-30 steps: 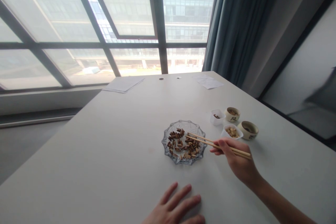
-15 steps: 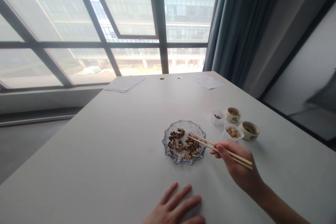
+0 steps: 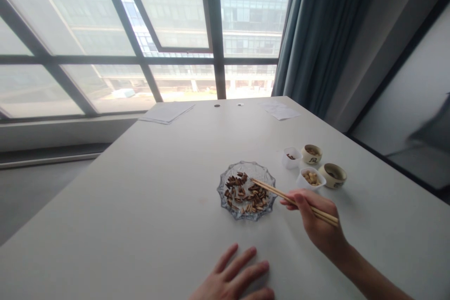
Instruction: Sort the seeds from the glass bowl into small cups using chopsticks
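1. Currently, from my remote seat, I see the right hand (image 3: 318, 222) grasping a pair of wooden chopsticks (image 3: 271, 189), their tips drawn close together over the glass dish (image 3: 250, 167); whether a seed is caught between them I cannot tell.
2. Palm down on the white table (image 3: 158, 197), the left hand (image 3: 235, 277) lies relaxed, fingers spread, holding nothing.
3. Striped brown seeds (image 3: 241, 191) lie in that dish, ahead of the left hand and to the left of the right. I judge them small and likely to slip, so I would favour a light, even pinch across the middle of a single one, tips level, with the left hand free to steady the rim.
4. Just beyond the right hand, the nearer plastic cup (image 3: 301, 181) holds pale nut-like pieces (image 3: 312, 178); behind it, the farther plastic cup (image 3: 291, 164) has a few dark bits (image 3: 290, 156).
5. Outermost, past the right hand, I make out the near ceramic cup (image 3: 336, 183), its contents too dark to read, and the far ceramic cup (image 3: 312, 161), holding something brownish I cannot identify.
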Tool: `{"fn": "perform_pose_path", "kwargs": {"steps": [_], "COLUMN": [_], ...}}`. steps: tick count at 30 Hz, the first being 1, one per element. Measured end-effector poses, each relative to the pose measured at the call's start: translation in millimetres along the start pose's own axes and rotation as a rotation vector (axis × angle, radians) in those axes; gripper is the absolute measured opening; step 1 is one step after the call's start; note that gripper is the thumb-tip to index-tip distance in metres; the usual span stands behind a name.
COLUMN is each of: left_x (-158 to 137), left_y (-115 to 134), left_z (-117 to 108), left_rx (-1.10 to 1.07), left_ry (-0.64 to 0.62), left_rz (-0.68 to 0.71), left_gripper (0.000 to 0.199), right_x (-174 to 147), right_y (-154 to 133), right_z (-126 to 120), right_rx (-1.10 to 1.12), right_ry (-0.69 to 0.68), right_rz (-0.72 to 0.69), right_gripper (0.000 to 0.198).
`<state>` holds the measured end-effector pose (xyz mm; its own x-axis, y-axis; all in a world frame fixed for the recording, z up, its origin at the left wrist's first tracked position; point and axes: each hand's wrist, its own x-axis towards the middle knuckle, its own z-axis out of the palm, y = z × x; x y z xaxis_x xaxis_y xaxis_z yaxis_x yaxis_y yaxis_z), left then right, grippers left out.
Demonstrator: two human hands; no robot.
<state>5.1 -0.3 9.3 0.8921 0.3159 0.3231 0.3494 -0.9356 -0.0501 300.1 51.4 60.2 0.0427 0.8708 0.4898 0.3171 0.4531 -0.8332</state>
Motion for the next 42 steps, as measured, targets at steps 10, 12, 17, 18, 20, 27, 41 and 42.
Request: {"fn": "perform_pose_path", "kwargs": {"steps": [10, 12, 17, 18, 20, 27, 41, 42], "left_x": [0.7, 0.8, 0.1, 0.1, 0.2, -0.8, -5.4, -7.8], "left_y": [-1.4, -1.4, -1.1, -1.1, -1.3, -1.1, -0.3, 0.3], "left_z": [-0.9, -1.0, -1.2, -1.3, -1.6, -0.3, 17.3, 25.6], "left_rx": [-0.007, -0.004, -0.008, -0.007, -0.008, -0.007, 0.059, 0.067], "left_ry": [0.002, -0.007, 0.003, 0.000, -0.008, -0.009, 0.019, 0.042], "left_rz": [0.002, 0.002, 0.005, 0.004, 0.004, 0.006, 0.019, 0.018], "left_gripper": [0.046, 0.045, 0.045, 0.045, 0.046, 0.046, 0.061, 0.061], "right_x": [29.7, 35.0, 37.7, 37.4, 36.6, 24.6, 6.2, 5.7], "right_y": [-5.1, -0.8, 12.0, 12.9, 12.6, 5.1, 6.6, 6.8], "right_z": [-49.0, -58.4, -68.1, -68.1, -66.6, -50.7, -21.3, -20.6], "right_rx": [-0.112, -0.118, -0.117, -0.119, -0.114, -0.024, 0.132, 0.129], "right_ry": [0.500, 0.549, 0.570, 0.567, 0.574, 0.360, -0.111, -0.105], "right_rz": [-0.013, 0.009, 0.053, 0.057, 0.052, -0.018, 0.118, 0.116], "right_gripper": [0.033, 0.037, 0.039, 0.039, 0.039, 0.036, 0.036, 0.036]}}
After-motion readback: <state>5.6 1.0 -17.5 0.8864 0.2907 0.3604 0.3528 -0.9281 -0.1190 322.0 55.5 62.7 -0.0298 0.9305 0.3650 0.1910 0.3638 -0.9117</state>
